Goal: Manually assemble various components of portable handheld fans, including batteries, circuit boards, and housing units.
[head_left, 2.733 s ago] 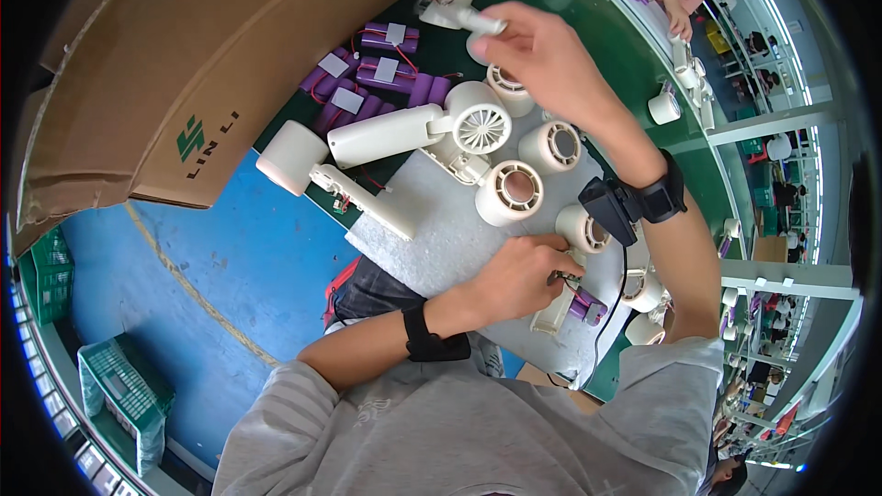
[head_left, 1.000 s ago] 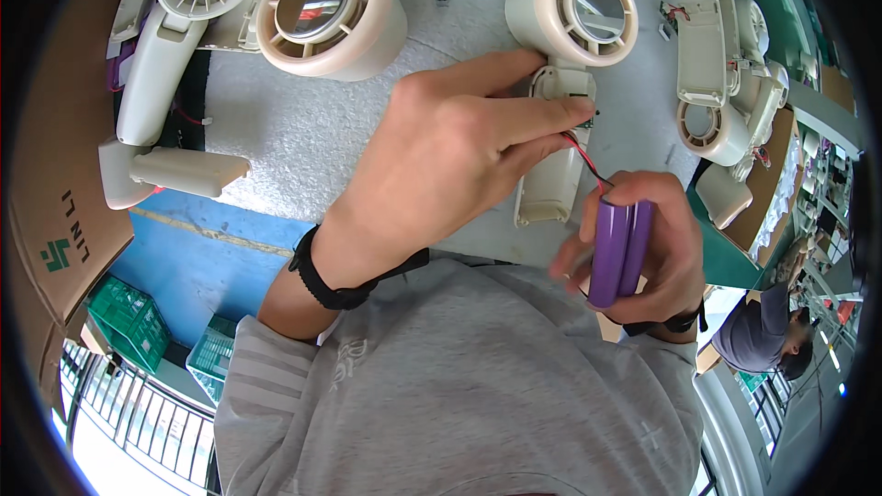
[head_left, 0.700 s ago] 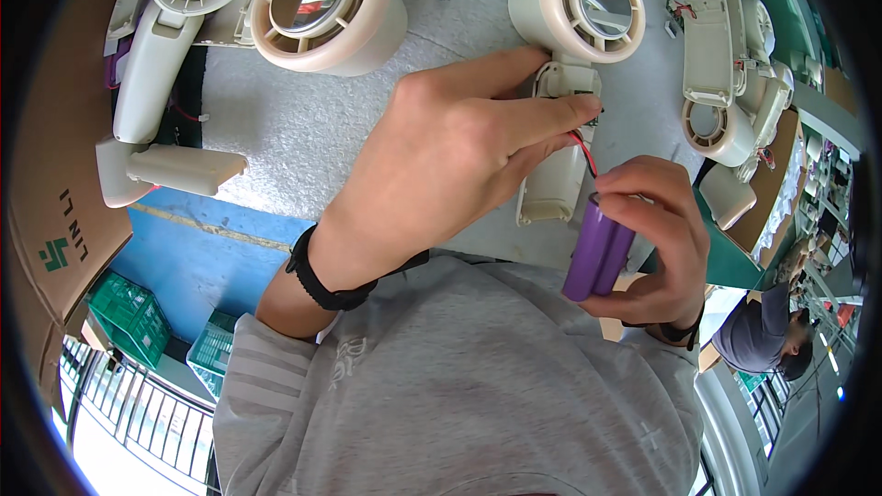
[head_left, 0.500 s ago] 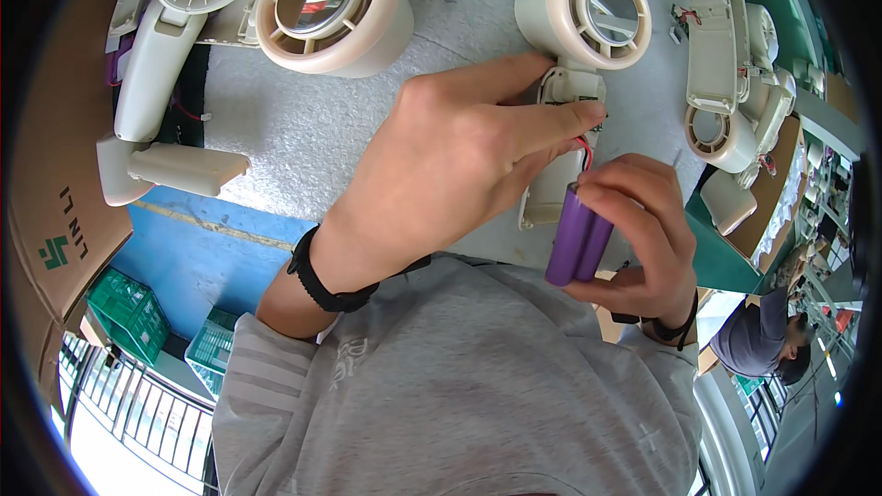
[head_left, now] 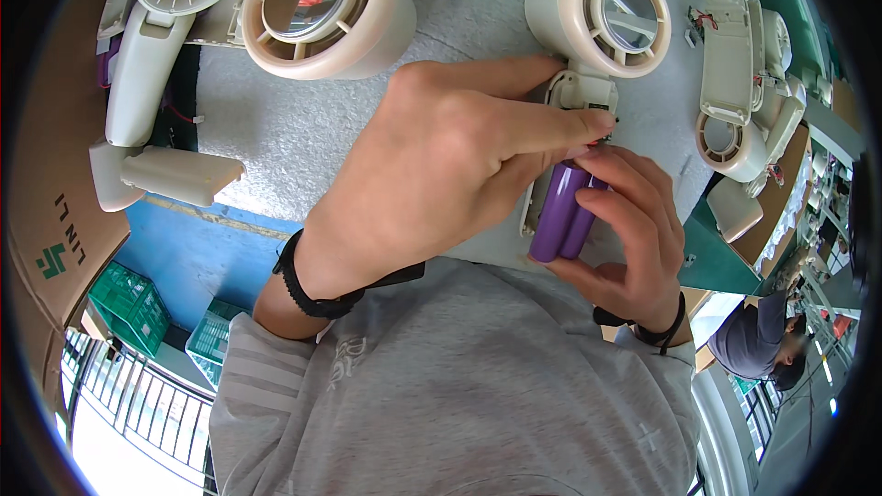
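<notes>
A cream handheld fan (head_left: pixel 557 20) lies on the worktable with its handle shell (head_left: pixel 579 89) opened, showing a small circuit board inside. My left hand (head_left: pixel 441 142) reaches across and grips that handle, its fingertips at the board; it covers much of the shell. My right hand (head_left: pixel 648 225) is closed around a purple two-cell battery pack (head_left: pixel 555 211), held tilted over the lower part of the handle. The pack's wires are mostly hidden at its upper end, between my two hands' fingertips.
A large fan head (head_left: pixel 390 28) stands left of centre. Further left are a slatted fan (head_left: pixel 147 64) and a handle cover (head_left: pixel 179 174). More fan parts (head_left: pixel 730 64) line the right edge. A cardboard box (head_left: pixel 64 129) and green crates (head_left: pixel 130 308) are at left; a person (head_left: pixel 749 340) is at far right.
My right hand has brought the battery pack up and slightly left, closer to the handle shell and my left fingertips. The red and black wires, visible before, are now mostly covered.
</notes>
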`<state>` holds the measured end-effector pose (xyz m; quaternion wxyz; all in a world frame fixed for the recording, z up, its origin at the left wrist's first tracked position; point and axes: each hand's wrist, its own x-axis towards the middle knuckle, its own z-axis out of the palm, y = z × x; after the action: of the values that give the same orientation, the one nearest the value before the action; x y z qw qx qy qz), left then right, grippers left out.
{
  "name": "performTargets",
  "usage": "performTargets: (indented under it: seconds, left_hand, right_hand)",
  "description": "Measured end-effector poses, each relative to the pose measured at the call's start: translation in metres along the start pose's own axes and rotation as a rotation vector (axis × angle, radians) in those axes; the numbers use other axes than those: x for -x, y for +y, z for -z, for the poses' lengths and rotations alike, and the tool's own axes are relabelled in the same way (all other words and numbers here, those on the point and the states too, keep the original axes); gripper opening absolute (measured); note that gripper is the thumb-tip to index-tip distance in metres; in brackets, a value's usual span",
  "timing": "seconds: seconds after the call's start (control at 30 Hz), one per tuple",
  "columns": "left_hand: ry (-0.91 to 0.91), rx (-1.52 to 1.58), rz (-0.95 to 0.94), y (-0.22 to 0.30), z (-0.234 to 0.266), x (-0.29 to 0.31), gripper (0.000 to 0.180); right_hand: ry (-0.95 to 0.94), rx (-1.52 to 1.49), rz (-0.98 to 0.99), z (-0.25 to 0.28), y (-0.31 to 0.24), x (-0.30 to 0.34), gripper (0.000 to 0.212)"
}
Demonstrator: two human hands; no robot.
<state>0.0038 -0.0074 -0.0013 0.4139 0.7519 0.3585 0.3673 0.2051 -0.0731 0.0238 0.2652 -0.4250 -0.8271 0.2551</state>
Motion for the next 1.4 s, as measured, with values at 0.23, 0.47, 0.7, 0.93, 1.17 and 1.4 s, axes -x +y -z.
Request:
performTargets:
  seconds: [0.23,0.47,0.7,0.93,1.17,1.4]
  left_hand:
    - [-0.007,0.034,0.025,0.001,0.0,-0.001,0.026]
    - [-0.002,0.032,0.011,-0.001,0.0,0.0,0.026]
    - [-0.019,0.067,0.041,-0.002,0.003,0.002,0.028]
    - [-0.077,0.091,0.064,0.0,0.009,-0.001,0.038]
    - [-0.14,0.122,0.139,-0.001,0.01,-0.001,0.055]
    - [-0.124,0.134,0.138,0.001,0.009,-0.002,0.056]
  right_hand:
    - [0.079,0.13,-0.044,-0.007,-0.009,0.006,0.045]
    - [0.096,0.15,-0.08,-0.012,-0.014,0.009,0.043]
    - [0.069,0.137,-0.121,-0.012,-0.016,0.007,0.048]
    - [0.03,-0.025,-0.237,-0.005,-0.011,0.01,0.06]
    - [0.0,-0.296,-0.515,-0.001,-0.011,-0.004,0.076]
    - [-0.086,-0.244,-0.487,0.005,-0.011,-0.009,0.08]
